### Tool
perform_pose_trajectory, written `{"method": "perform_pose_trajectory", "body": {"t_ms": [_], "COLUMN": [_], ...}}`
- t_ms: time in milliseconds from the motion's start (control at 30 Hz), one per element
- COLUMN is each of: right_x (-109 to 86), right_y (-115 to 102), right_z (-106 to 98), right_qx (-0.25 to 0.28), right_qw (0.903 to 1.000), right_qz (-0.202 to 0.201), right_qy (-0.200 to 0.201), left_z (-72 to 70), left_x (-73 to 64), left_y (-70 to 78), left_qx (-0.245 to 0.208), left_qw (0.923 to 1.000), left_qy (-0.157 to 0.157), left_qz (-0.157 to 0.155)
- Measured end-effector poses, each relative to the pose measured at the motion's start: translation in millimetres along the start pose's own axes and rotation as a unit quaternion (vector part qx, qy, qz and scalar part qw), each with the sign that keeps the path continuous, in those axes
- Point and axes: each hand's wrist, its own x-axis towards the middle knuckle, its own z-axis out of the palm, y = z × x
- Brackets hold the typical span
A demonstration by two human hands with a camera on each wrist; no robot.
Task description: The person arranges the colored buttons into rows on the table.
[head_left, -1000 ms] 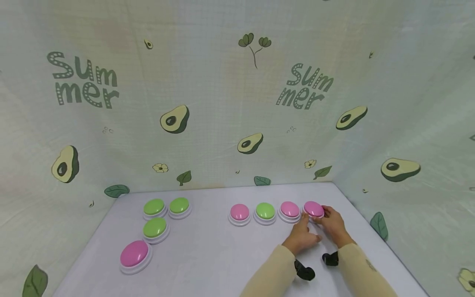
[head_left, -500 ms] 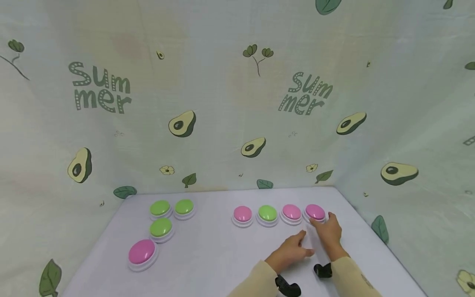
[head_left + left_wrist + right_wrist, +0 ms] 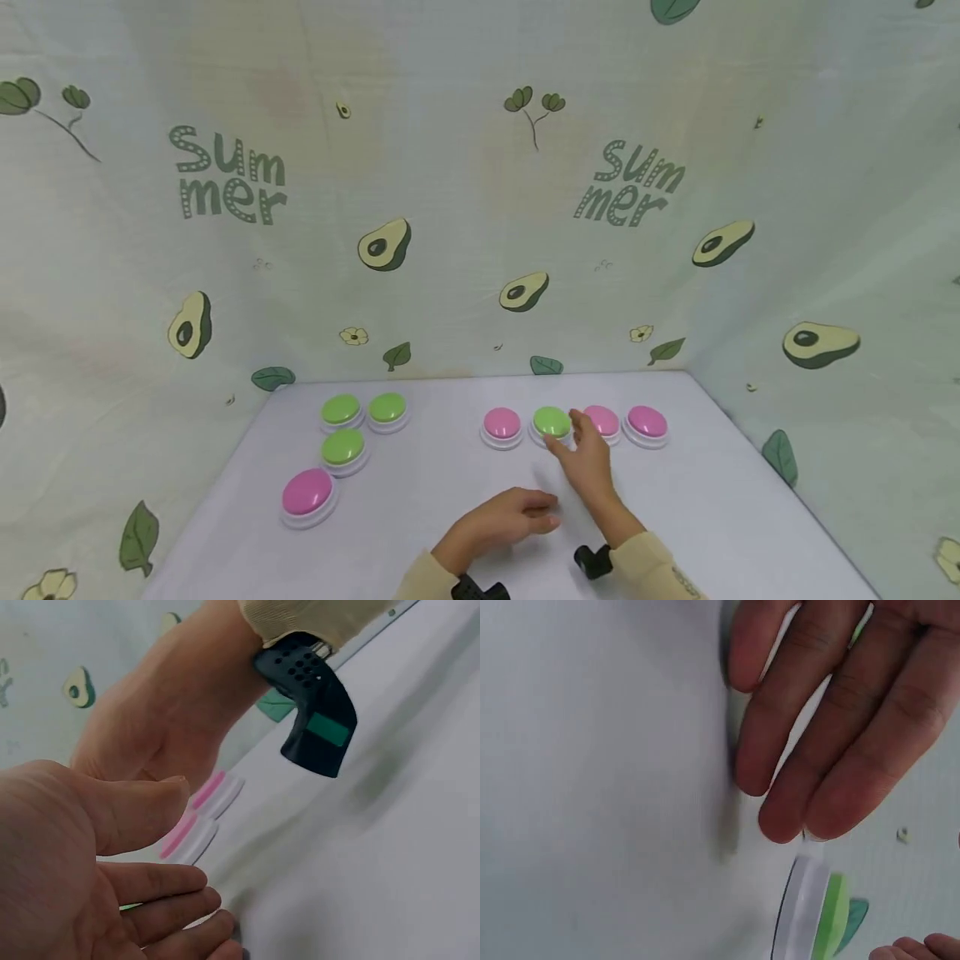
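Note:
On the right half of the white table, a row holds a pink push button (image 3: 502, 423), a green push button (image 3: 552, 422), another pink push button (image 3: 602, 420) and a deeper pink one (image 3: 647, 422), all on white round bases. My right hand (image 3: 587, 461) reaches over the front right of the green button, thumb and fingers spread, partly covering the pink one beside it. Its fingers (image 3: 840, 735) extend fairly straight in the right wrist view, with the green button (image 3: 829, 919) beyond the fingertips. My left hand (image 3: 506, 521) hovers nearer the front, holding nothing, its fingers loosely extended.
At the table's left stand three green push buttons (image 3: 342, 447) and a larger-looking pink push button (image 3: 307, 493). A printed cloth (image 3: 450, 183) with avocados and lettering hangs behind and along the sides. Each wrist wears a black camera mount (image 3: 592, 561).
My right hand has left the far-right pink button and moved left to the green one. My left hand has drawn back from the row, leftward and toward the front. The head view has shifted slightly.

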Motion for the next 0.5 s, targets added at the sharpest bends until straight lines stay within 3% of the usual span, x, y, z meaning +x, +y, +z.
{"method": "perform_pose_trajectory", "body": {"t_ms": [133, 233, 400, 500], "right_x": [-18.4, -29.0, -43.0, -50.2], "right_y": [-17.6, -27.5, -46.1, -59.2], "right_z": [37.5, 62.5, 101.2, 125.5], "right_qx": [0.024, 0.028, 0.021, 0.024], "right_qw": [0.9968, 0.9907, 0.9754, 0.9662], "right_qz": [-0.042, -0.066, -0.082, -0.088], "right_qy": [-0.063, -0.115, -0.204, -0.241], "left_z": [-27.6, -48.6, -82.0, -102.2], "left_x": [-33.0, -57.6, -101.9, -127.4], "left_y": [-15.4, -31.6, -55.3, -62.4], "left_qx": [0.033, 0.078, 0.128, 0.139], "left_qw": [0.9974, 0.9886, 0.9620, 0.9404], "left_qy": [0.062, 0.124, 0.239, 0.310], "left_qz": [0.013, 0.034, 0.033, 0.016]}}
